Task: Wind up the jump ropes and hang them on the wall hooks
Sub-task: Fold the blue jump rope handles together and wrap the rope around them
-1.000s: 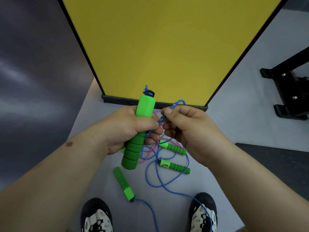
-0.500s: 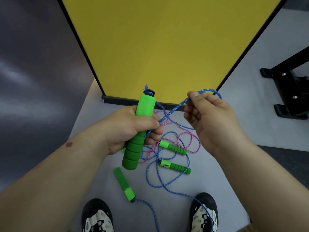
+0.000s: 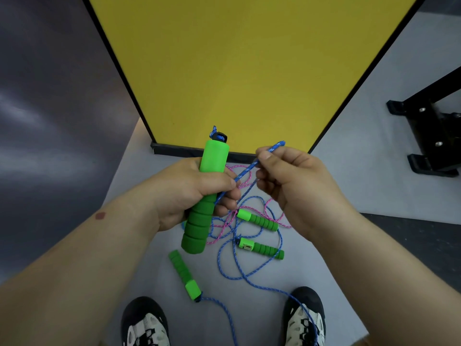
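My left hand (image 3: 189, 193) grips a green foam jump-rope handle (image 3: 207, 193), held upright with its black cap at the top. A blue rope (image 3: 245, 171) runs from under my left fingers up to my right hand (image 3: 294, 181), which pinches it between thumb and fingers. On the floor below lie three more green handles: one at the front left (image 3: 183, 274), two to the right (image 3: 258, 219) (image 3: 260, 248). Blue rope (image 3: 249, 278) and pink rope (image 3: 224, 226) lie tangled around them. No wall hooks are in view.
A yellow panel (image 3: 237, 71) with a black frame stands straight ahead on the grey floor (image 3: 336, 171). A black metal stand (image 3: 429, 136) is at the right. My two shoes (image 3: 144, 323) (image 3: 305, 318) are at the bottom, blue rope trailing over the right one.
My right hand swung out to the right pulling a length of blue rope, then came back toward the handle with the rope still pinched. The left hand held the handle still.
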### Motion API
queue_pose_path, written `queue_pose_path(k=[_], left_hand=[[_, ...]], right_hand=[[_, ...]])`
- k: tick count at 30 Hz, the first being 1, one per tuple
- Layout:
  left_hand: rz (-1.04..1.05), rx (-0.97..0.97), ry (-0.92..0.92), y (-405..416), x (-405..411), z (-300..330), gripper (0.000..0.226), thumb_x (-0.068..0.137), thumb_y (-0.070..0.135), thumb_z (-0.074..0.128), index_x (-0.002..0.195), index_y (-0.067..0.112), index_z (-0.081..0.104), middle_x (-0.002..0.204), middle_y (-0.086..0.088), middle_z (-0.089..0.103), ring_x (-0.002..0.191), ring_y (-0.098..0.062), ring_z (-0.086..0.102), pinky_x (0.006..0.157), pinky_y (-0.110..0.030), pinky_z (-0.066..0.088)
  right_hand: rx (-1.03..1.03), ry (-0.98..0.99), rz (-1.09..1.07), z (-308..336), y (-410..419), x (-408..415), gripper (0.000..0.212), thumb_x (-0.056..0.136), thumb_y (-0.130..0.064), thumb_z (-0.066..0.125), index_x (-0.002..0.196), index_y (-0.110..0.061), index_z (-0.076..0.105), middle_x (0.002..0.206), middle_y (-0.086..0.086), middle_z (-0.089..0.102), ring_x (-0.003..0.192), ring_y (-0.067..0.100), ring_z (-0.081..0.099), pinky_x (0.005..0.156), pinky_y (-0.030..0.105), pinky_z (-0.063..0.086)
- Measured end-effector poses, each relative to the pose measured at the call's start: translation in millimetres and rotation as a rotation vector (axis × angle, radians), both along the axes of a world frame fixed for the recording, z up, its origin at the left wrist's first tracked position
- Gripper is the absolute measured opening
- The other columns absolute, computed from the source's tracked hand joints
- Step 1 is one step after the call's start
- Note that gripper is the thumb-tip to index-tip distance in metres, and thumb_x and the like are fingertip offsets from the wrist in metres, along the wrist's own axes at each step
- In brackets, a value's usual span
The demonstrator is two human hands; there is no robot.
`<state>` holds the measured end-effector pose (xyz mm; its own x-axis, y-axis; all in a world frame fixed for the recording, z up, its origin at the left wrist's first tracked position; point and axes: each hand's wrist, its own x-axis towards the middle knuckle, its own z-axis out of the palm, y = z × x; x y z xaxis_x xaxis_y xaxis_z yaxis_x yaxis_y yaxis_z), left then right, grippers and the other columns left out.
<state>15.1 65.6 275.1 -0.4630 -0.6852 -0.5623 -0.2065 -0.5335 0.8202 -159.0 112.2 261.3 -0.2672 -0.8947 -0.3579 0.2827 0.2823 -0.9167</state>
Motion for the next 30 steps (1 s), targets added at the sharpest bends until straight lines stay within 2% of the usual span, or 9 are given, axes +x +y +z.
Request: queue_pose_path(k=[4,8,12,16,18,20,22,27,30], left_hand=[[0.0,-0.001,0.003,0,1,0,0.003,0.093,0.003,0.062,0.093,0.004,0.064,0.075,-0.011,0.071,0.062,-0.018,0.067,0.056,-0.025,0.056],[0.004,-0.004,0.006,0,1,0,0.003,0.093,0.002,0.062,0.095,0.004,0.063,0.076,-0.012,0.071,0.063,-0.018,0.068,0.055,-0.025,0.056],[0.007,-0.011,0.001,0,0,0,0.002,0.093,0.002,0.063,0.094,0.003,0.064,0.076,-0.012,0.071,0.063,-0.018,0.068,0.056,-0.025,0.057],[0.002,-0.002,0.002,1,-2,1,0.003,0.094,0.004,0.062,0.093,0.004,0.065,0.074,-0.009,0.072,0.062,-0.015,0.068,0.056,-0.023,0.057],[0.002,-0.001,0.002,1,-2,2,0.003,0.094,0.004,0.062,0.093,0.005,0.065,0.075,-0.009,0.072,0.062,-0.015,0.068,0.057,-0.023,0.057],[0.013,0.003,0.007,1,-2,2,0.004,0.094,0.005,0.062,0.092,0.006,0.065,0.075,-0.009,0.072,0.063,-0.016,0.069,0.057,-0.023,0.058],[0.018,0.001,0.005,1,-1,2,0.004,0.094,0.005,0.062,0.091,0.007,0.065,0.076,-0.009,0.073,0.063,-0.016,0.069,0.058,-0.024,0.058],[0.014,0.002,0.004,1,0,0,0.003,0.094,0.004,0.062,0.094,0.005,0.064,0.076,-0.011,0.072,0.063,-0.017,0.069,0.057,-0.025,0.058],[0.007,0.001,0.002,1,1,0,0.002,0.094,0.004,0.062,0.093,0.005,0.064,0.077,-0.011,0.072,0.064,-0.017,0.07,0.056,-0.025,0.057]], right_hand=[[-0.023,-0.038,-0.137,6,-4,-10,0.012,0.095,-0.014,0.067,0.093,-0.003,0.069,0.071,0.006,0.059,0.067,0.015,0.057,0.07,0.026,0.054],[-0.015,-0.078,-0.178,7,-6,-13,0.011,0.096,-0.017,0.067,0.094,-0.006,0.066,0.069,0.004,0.059,0.066,0.014,0.057,0.068,0.025,0.054],[0.014,-0.117,-0.065,5,-3,-6,0.014,0.095,-0.019,0.067,0.1,-0.006,0.067,0.078,0.005,0.064,0.066,0.013,0.059,0.067,0.026,0.053],[0.014,-0.054,0.135,0,5,7,0.014,0.094,-0.014,0.067,0.081,-0.01,0.068,0.079,0.004,0.063,0.069,0.014,0.058,0.065,0.026,0.052],[-0.004,-0.008,0.167,-1,6,10,0.014,0.095,-0.011,0.066,0.082,-0.008,0.07,0.082,0.0,0.067,0.071,0.014,0.057,0.065,0.025,0.052],[-0.005,0.018,0.129,-1,5,8,0.012,0.095,-0.011,0.066,0.091,-0.001,0.07,0.084,-0.005,0.069,0.071,0.013,0.057,0.066,0.024,0.052],[-0.003,0.012,0.058,-1,2,4,0.013,0.095,-0.012,0.066,0.094,0.0,0.07,0.077,-0.003,0.066,0.069,0.013,0.058,0.068,0.026,0.052],[-0.024,-0.029,-0.124,6,-3,-8,0.01,0.095,-0.013,0.067,0.087,-0.007,0.069,0.073,0.004,0.062,0.067,0.014,0.058,0.07,0.025,0.054],[-0.031,-0.039,-0.164,8,-5,-12,0.01,0.094,-0.015,0.068,0.087,-0.008,0.07,0.069,0.003,0.062,0.067,0.014,0.059,0.069,0.025,0.054]])
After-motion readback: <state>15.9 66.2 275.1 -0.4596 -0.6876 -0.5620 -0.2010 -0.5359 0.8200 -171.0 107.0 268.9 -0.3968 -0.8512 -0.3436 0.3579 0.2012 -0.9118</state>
